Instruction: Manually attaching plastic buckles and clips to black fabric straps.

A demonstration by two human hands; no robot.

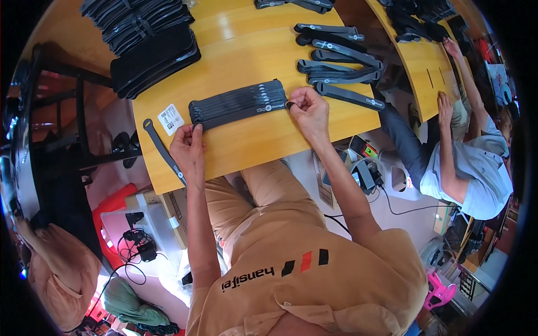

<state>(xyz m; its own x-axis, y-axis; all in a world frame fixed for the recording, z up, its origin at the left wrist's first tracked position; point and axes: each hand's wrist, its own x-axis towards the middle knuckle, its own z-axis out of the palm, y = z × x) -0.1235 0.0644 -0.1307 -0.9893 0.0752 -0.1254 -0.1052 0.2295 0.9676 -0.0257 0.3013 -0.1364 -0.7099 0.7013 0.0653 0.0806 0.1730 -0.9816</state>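
Hands gripping strap bundle lying mid-table: left hand pinching near end, right hand curling shut on far end, fingertips hiding strap ends. Loose strap overhanging left table edge. Bare wood showing near front edge.

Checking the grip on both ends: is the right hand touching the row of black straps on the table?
Touching. The head view shows the right hand pinching the right end of the row of black straps, fingertips on it with no gap.
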